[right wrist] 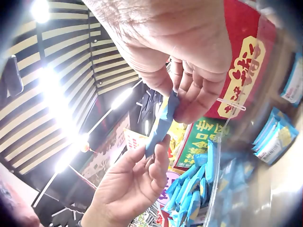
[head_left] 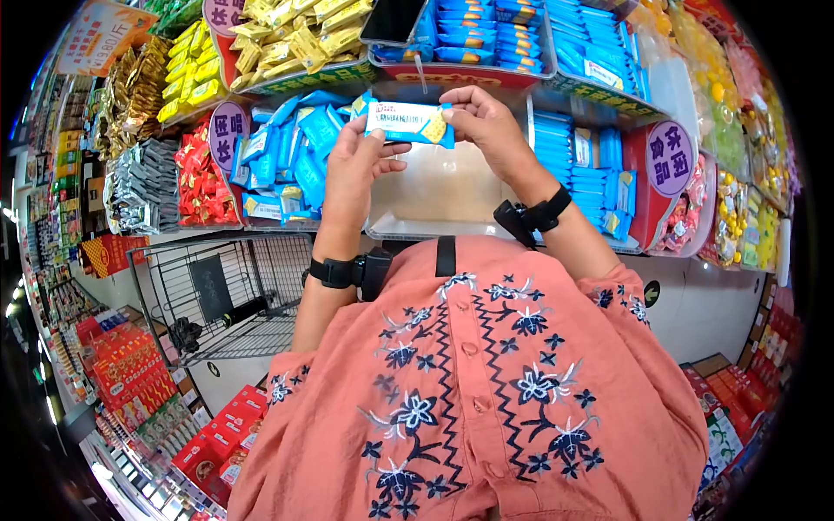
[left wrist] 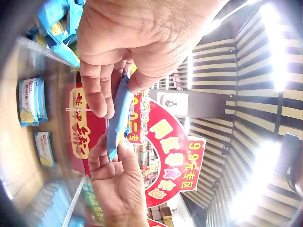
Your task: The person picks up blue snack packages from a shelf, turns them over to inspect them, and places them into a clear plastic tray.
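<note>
Blue-white packet (head_left: 407,122), upper centre of frame, pinched endwise by part-curled left hand (head_left: 354,174) and right hand (head_left: 488,130); judged light, brittle, best end-held

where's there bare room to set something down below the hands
The near part of the middle bin is bare, between loose blue packets on the left and stacked blue packets on the right. The wrist views show a few white-and-blue packets elsewhere in it. Crowded: both those sides, and the row beyond, heaped with gold packets.
</note>
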